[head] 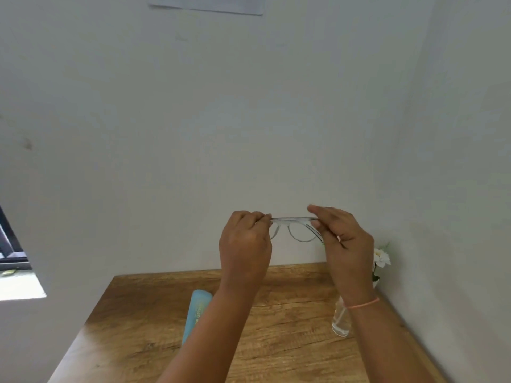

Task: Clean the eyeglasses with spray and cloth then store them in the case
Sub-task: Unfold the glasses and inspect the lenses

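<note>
Clear-framed eyeglasses [294, 226] are held up in the air in front of the white wall, above the far edge of the wooden table [290, 341]. My left hand [244, 244] pinches the left end of the frame. My right hand [345, 239] pinches the right end near the hinge. A light blue glasses case [197, 310] lies shut on the table, partly hidden by my left forearm. A clear spray bottle [341, 319] stands behind my right wrist. No cloth is in view.
White flowers [381, 258] stand at the table's far right corner against the wall. Walls close in behind and to the right. A window opening [13, 266] is at the left. A paper [206, 4] hangs high on the wall.
</note>
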